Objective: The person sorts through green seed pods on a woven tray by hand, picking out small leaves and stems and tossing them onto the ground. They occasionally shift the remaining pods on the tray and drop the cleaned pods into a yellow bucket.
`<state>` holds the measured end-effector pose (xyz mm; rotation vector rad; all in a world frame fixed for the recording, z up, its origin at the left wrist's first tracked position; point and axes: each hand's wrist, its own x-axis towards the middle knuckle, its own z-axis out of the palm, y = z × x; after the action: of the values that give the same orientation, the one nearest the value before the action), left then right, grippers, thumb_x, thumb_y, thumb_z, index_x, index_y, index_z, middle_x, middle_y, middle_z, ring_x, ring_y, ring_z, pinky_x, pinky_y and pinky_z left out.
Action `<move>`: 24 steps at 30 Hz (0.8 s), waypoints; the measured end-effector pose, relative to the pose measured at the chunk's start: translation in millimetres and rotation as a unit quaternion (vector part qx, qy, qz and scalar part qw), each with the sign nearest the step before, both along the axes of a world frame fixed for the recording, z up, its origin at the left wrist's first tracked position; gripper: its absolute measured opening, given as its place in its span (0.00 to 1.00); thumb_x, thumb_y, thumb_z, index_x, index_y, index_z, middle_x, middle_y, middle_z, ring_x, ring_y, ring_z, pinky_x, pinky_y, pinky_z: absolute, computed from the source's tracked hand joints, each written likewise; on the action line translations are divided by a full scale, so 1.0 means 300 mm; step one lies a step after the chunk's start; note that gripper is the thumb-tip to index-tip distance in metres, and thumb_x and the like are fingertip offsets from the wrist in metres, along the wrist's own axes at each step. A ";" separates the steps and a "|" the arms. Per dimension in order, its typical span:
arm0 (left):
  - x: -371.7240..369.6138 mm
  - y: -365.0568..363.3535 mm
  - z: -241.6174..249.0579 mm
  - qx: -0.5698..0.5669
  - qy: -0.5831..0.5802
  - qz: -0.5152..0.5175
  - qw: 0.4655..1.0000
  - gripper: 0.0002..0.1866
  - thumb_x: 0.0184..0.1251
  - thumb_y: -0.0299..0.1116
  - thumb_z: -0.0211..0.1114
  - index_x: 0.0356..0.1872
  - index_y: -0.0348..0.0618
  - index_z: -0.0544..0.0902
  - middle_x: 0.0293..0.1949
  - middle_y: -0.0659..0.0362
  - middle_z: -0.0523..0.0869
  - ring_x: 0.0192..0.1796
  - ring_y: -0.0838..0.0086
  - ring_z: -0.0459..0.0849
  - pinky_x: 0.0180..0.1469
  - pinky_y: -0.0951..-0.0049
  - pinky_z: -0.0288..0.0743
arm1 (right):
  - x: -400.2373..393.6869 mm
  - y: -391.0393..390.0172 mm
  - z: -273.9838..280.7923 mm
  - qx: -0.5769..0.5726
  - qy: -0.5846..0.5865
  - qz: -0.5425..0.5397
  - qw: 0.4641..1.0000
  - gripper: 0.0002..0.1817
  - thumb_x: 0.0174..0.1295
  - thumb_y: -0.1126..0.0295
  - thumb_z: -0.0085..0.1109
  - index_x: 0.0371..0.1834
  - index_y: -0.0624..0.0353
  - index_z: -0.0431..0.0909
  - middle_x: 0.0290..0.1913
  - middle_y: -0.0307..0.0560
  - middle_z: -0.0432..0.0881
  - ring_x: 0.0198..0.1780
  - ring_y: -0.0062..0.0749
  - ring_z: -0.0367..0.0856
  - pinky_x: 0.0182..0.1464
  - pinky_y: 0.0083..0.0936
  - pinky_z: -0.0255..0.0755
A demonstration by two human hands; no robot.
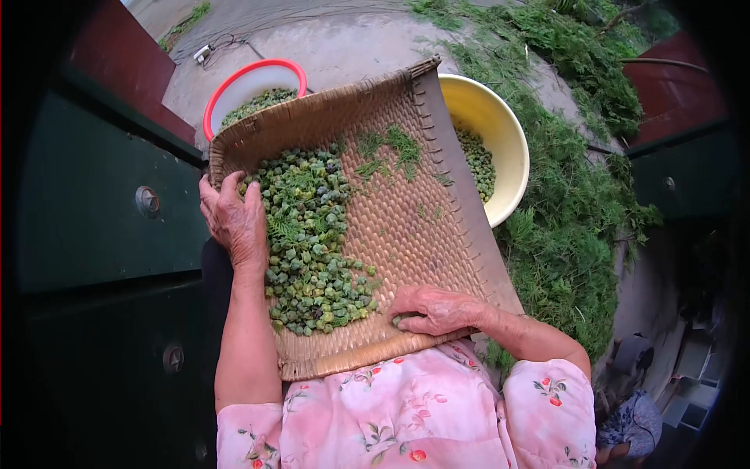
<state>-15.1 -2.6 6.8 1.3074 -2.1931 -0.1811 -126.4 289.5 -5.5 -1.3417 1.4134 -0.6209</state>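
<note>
A woven winnowing basket lies across my lap, its raised wall at the back and left and a flat lip on the right. Small green cones are heaped over its left half, with bits of leafy sprig to their right. My left hand grips the left rim, thumb on the inner side near the cones. Near the front edge, my right hand is curled low over the weave, and a bit of green cone shows under its fingers. How many cones it holds is hidden.
Behind the basket stand a red-rimmed white basin and a yellow basin, both with green cones inside. Cut green branches cover the ground at right. Dark green metal doors stand close at left. Another person is at lower right.
</note>
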 end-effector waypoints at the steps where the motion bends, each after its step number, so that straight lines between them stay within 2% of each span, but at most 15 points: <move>1: 0.002 -0.001 0.002 0.001 -0.001 0.000 1.000 0.14 0.55 0.35 0.69 0.44 0.48 0.84 0.63 0.44 0.69 0.63 0.51 0.69 0.63 0.59 0.66 | 0.001 -0.004 0.009 0.013 0.002 -0.009 1.000 0.16 0.59 0.65 0.56 0.48 0.61 0.79 0.48 0.57 0.78 0.53 0.50 0.76 0.58 0.38 0.68; 5: 0.006 0.000 0.004 0.002 0.001 -0.007 1.000 0.15 0.55 0.34 0.69 0.44 0.47 0.83 0.63 0.44 0.68 0.63 0.50 0.69 0.63 0.58 0.65 | -0.002 -0.011 -0.034 0.015 -0.018 -0.014 1.000 0.17 0.59 0.64 0.57 0.48 0.62 0.79 0.42 0.58 0.81 0.49 0.51 0.79 0.53 0.38 0.72; 8: 0.005 0.003 0.007 0.000 0.002 -0.009 1.000 0.15 0.55 0.34 0.69 0.45 0.47 0.83 0.63 0.44 0.68 0.63 0.50 0.69 0.62 0.57 0.65 | 0.017 -0.022 -0.047 -0.014 -0.002 0.011 1.000 0.17 0.59 0.63 0.56 0.46 0.62 0.80 0.40 0.58 0.82 0.46 0.52 0.80 0.50 0.39 0.73; 11: 0.008 -0.001 -0.006 -0.018 -0.002 -0.010 1.000 0.15 0.54 0.33 0.69 0.44 0.46 0.83 0.63 0.43 0.68 0.63 0.49 0.69 0.62 0.57 0.66 | 0.039 -0.031 -0.038 -0.034 0.004 0.016 0.999 0.16 0.60 0.62 0.56 0.45 0.62 0.80 0.42 0.58 0.82 0.46 0.52 0.80 0.49 0.40 0.72; 12: 0.010 -0.005 -0.011 -0.025 -0.004 -0.014 1.000 0.15 0.53 0.33 0.70 0.44 0.46 0.83 0.62 0.43 0.68 0.62 0.48 0.69 0.61 0.57 0.66 | 0.051 -0.026 -0.051 -0.063 -0.003 -0.008 0.998 0.16 0.59 0.62 0.56 0.43 0.62 0.79 0.39 0.58 0.82 0.43 0.53 0.80 0.46 0.42 0.72; 15: 0.005 -0.004 -0.011 -0.023 -0.012 0.003 1.000 0.15 0.53 0.36 0.70 0.43 0.49 0.84 0.64 0.45 0.68 0.62 0.50 0.70 0.62 0.58 0.67 | 0.057 -0.034 -0.021 -0.016 0.006 -0.027 1.000 0.15 0.59 0.62 0.56 0.44 0.61 0.79 0.36 0.58 0.82 0.41 0.55 0.80 0.44 0.43 0.72; 16: 0.009 -0.010 -0.023 -0.040 -0.016 -0.001 0.999 0.15 0.52 0.35 0.70 0.43 0.48 0.84 0.64 0.45 0.68 0.62 0.49 0.70 0.61 0.58 0.67 | 0.056 -0.031 -0.036 -0.033 0.004 -0.035 0.999 0.15 0.59 0.63 0.57 0.44 0.61 0.79 0.33 0.59 0.82 0.38 0.54 0.80 0.43 0.43 0.72; 19: 0.006 -0.003 -0.015 -0.035 -0.011 -0.003 0.999 0.15 0.52 0.35 0.69 0.43 0.48 0.83 0.63 0.45 0.68 0.62 0.49 0.70 0.60 0.57 0.67 | 0.047 -0.042 -0.040 -0.012 0.001 -0.049 0.999 0.16 0.58 0.62 0.57 0.44 0.62 0.79 0.33 0.58 0.82 0.37 0.53 0.80 0.41 0.42 0.73; 20: 0.003 0.004 -0.006 -0.030 -0.011 0.000 0.999 0.15 0.52 0.34 0.69 0.43 0.47 0.83 0.63 0.44 0.68 0.61 0.49 0.70 0.60 0.57 0.68 | 0.045 -0.047 -0.053 -0.051 0.008 -0.058 0.997 0.16 0.60 0.61 0.58 0.45 0.61 0.79 0.30 0.52 0.82 0.33 0.42 0.81 0.37 0.37 0.73; 23: 0.002 0.011 -0.001 -0.036 -0.003 0.002 0.999 0.15 0.50 0.31 0.69 0.42 0.44 0.83 0.63 0.42 0.67 0.59 0.48 0.71 0.59 0.56 0.68 | 0.014 -0.051 0.012 0.089 -0.117 -0.138 0.979 0.15 0.62 0.61 0.58 0.45 0.60 0.79 0.27 0.42 0.80 0.27 0.28 0.78 0.29 0.29 0.72; 24: 0.003 0.010 -0.002 -0.036 0.000 0.001 0.999 0.16 0.50 0.31 0.69 0.42 0.44 0.83 0.64 0.42 0.67 0.60 0.48 0.70 0.59 0.56 0.68 | 0.005 -0.055 0.021 0.163 -0.180 -0.196 0.950 0.13 0.64 0.63 0.59 0.46 0.59 0.79 0.26 0.35 0.77 0.23 0.16 0.74 0.23 0.20 0.67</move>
<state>-14.3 0.5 6.2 1.2692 -2.1778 -0.1005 -124.8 273.1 0.7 -0.6497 1.4088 -0.8045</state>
